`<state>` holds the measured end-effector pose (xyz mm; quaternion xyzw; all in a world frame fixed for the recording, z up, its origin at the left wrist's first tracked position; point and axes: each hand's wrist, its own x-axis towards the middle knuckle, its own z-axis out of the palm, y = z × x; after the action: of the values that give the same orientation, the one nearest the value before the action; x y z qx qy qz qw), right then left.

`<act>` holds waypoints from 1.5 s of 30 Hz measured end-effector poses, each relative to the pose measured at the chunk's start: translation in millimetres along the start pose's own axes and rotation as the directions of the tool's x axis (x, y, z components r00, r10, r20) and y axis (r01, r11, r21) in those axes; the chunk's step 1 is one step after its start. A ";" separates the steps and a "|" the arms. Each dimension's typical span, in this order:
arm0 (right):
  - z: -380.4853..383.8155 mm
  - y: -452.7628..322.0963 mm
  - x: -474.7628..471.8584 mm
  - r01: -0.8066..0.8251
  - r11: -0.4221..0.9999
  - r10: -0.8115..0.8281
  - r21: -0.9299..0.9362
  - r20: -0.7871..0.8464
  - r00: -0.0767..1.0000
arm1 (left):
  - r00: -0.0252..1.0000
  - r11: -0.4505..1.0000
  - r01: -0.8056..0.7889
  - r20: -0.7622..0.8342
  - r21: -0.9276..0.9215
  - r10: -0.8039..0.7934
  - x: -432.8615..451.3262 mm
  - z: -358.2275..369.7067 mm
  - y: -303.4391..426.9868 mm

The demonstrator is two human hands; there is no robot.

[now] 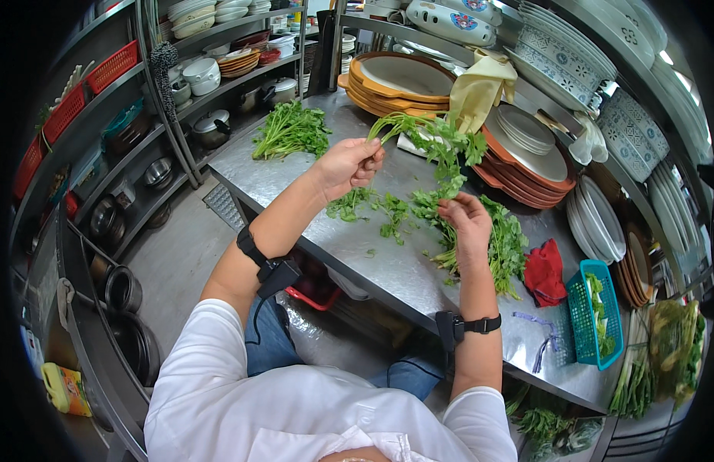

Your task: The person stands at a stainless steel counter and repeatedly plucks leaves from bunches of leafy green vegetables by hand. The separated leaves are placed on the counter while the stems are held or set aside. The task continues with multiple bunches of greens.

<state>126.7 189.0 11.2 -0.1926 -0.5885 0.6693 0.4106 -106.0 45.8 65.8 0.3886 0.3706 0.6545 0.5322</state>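
Observation:
My left hand pinches the stems of a coriander sprig above the steel table. The sprig arches over to the right and its leaves hang down. At its lower leaves is my right hand, thumb and fingertips closed on some of the greenery. Partly hidden behind that hand, a heap of coriander lies on the table. Small loose leafy pieces are scattered between my hands. Farther back on the left rests a bundled pile of coriander, stems towards the left.
Stacked orange-rimmed dishes and brown-rimmed dishes line the table's back, with a yellow rubber glove draped there. A red cloth and a teal basket of greens sit right. Shelves of cookware stand left.

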 end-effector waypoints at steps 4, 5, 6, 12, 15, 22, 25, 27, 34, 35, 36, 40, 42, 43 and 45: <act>-2.0 -11.8 -3.9 0.476 0.859 -0.512 -0.191 -0.289 0.809 | 0.985 0.923 -0.077 -0.112 0.377 0.128 -3.0 2.7 -11.9; -1.9 -15.6 -6.3 0.559 0.749 -0.650 -0.357 -0.226 0.726 | 0.971 0.859 -0.117 -0.125 0.498 0.205 -3.0 6.2 -17.2; -1.8 -19.5 -8.9 0.594 0.626 -0.744 -0.505 -0.159 0.648 | 0.953 0.779 -0.142 -0.129 0.610 0.275 -3.5 10.0 -22.2; 8.6 -27.3 -13.9 0.581 0.299 -0.833 -0.757 0.090 0.546 | 0.878 0.256 -0.261 0.118 0.931 0.464 -6.9 30.7 -32.4; 7.1 -28.1 -11.7 0.547 0.332 -0.798 -0.769 0.081 0.598 | 0.863 0.078 -0.263 0.199 0.962 0.464 -7.3 40.2 -35.6; 6.4 -23.2 -10.4 0.560 0.358 -0.763 -0.747 0.112 0.637 | 0.840 -0.023 -0.282 0.259 0.959 0.477 -7.3 47.3 -38.7; 6.0 -20.2 -9.5 0.569 0.420 -0.752 -0.707 0.080 0.654 | 0.835 -0.037 -0.286 0.268 0.957 0.481 -8.4 47.8 -38.1; 4.9 -17.6 -7.7 0.576 0.524 -0.724 -0.627 0.029 0.690 | 0.822 -0.045 -0.301 0.283 0.953 0.495 -9.3 48.3 -37.6; -4.4 -12.4 -3.9 0.496 0.748 -0.603 -0.442 -0.139 0.785 | 0.823 0.050 -0.255 0.189 0.966 0.535 -13.5 44.9 -34.2; -4.5 -12.5 -3.6 0.559 0.719 -0.651 -0.413 -0.120 0.749 | 0.827 0.060 -0.251 0.182 0.966 0.533 -13.5 43.5 -33.2; -3.9 -12.6 -3.8 0.613 0.687 -0.695 -0.390 -0.108 0.711 | 0.833 0.072 -0.239 0.166 0.968 0.528 -13.4 42.1 -32.6; 4.7 -11.6 -10.8 0.544 0.770 -0.570 -0.333 0.023 0.821 | 0.816 0.044 -0.218 0.157 0.975 0.556 -10.1 34.9 -29.0; 8.6 -12.6 -12.7 0.513 0.810 -0.539 -0.283 -0.017 0.842 | 0.796 0.054 -0.175 0.109 0.983 0.596 -8.5 24.3 -20.4; 8.1 -14.1 -12.7 0.507 0.820 -0.534 -0.265 -0.034 0.845 | 0.769 0.116 -0.165 0.054 0.979 0.637 -8.8 14.7 -13.7; 6.0 -16.0 -11.7 0.493 0.820 -0.537 -0.291 -0.089 0.839 | 0.712 0.239 -0.169 -0.049 0.956 0.701 -1.3 -7.8 1.7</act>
<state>134.3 175.7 25.1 -0.1325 -0.6636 0.4324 0.5958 -113.6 43.7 63.9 0.5281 0.6504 0.5377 -0.0940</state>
